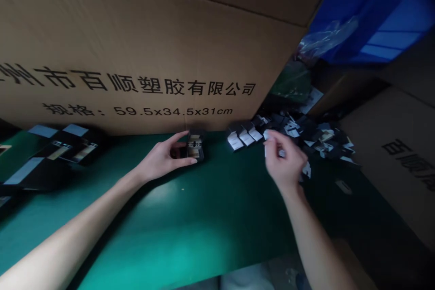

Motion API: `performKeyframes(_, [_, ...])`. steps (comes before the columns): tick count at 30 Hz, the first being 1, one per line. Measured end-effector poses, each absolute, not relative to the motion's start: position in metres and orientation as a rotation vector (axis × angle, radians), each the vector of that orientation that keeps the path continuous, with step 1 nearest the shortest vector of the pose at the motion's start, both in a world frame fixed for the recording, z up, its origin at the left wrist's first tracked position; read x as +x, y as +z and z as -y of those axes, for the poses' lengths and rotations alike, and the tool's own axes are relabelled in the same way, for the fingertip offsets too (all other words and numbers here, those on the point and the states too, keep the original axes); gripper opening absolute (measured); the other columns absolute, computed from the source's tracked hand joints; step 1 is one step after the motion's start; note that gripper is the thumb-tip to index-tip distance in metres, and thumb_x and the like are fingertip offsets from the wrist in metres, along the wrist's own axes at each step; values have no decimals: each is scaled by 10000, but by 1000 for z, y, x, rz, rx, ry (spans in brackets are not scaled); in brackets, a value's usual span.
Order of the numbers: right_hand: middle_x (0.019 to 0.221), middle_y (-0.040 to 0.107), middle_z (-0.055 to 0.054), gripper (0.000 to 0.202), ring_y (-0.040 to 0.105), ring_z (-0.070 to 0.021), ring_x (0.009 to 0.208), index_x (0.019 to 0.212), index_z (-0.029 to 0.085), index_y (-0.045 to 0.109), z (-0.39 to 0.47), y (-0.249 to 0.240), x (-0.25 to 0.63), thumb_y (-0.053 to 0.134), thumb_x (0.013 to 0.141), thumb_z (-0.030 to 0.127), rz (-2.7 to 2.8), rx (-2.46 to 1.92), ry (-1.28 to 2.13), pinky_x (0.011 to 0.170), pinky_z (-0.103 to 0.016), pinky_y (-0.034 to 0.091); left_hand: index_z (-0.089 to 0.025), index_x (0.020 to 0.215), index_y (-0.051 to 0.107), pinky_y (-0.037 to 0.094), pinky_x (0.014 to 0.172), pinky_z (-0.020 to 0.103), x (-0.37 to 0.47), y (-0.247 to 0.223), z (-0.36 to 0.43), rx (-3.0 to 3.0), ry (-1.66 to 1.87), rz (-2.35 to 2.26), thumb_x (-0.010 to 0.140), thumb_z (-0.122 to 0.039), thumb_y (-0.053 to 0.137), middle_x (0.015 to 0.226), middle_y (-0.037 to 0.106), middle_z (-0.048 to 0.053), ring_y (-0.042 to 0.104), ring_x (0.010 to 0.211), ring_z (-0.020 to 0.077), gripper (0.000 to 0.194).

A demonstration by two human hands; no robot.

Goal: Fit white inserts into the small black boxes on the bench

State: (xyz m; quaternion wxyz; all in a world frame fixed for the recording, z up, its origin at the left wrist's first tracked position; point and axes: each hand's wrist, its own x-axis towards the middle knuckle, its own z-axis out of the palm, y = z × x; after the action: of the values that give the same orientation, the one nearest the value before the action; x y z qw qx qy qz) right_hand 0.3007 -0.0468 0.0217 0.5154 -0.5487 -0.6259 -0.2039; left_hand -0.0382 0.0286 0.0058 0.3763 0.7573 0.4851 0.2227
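My left hand [165,155] grips a small dark box [200,150] between thumb and fingers, at the foot of the large carton. The box stands open, with pale lining and a hinge-like strip across its middle. To the right, my right hand [284,156] is closed, its thumb and index finger together in front of the pile. Something white shows at its fingertips, but I cannot make out what it is or whether it is held. Just left of that hand, several white inserts [235,141] with dark backs stand in a short row.
A big printed carton [142,45] walls off the back. Several dark boxes [37,172] sit at the left. A loose heap of black and white pieces [322,138] covers the back right of the green table [204,226]. Another carton [401,145] and a blue bin [374,18] stand at the right.
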Motion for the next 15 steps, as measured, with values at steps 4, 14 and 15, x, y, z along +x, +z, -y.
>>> performKeyframes(4, [914,799,-136,326,763,-245,789,1114,135,790,58,7,405,547,990,313,1105,-1626,-613,760,-378,623,-266,1697,395,639,1038,522,-37,6,-31,1952,567,-1246,800,-724,804,1470,718,164,736,1278,377,1087])
performKeyframes(14, [1449,589,-183,394,589,-375,1295,1229,185,782,71,-51,501,571,930,333,1036,-2519,-305,1107,-603,494,-248,1695,407,666,921,472,-34,10,-30,1957,571,-1258,776,-782,769,1426,744,159,780,1135,369,1123])
performKeyframes(15, [1473,570,-182,413,586,-373,1301,1254,186,776,70,-52,500,549,945,340,1047,-2536,-305,1108,-599,491,-244,1695,408,666,916,464,-34,10,-30,1960,571,-1258,776,-782,769,1425,745,163,781,1133,368,1125])
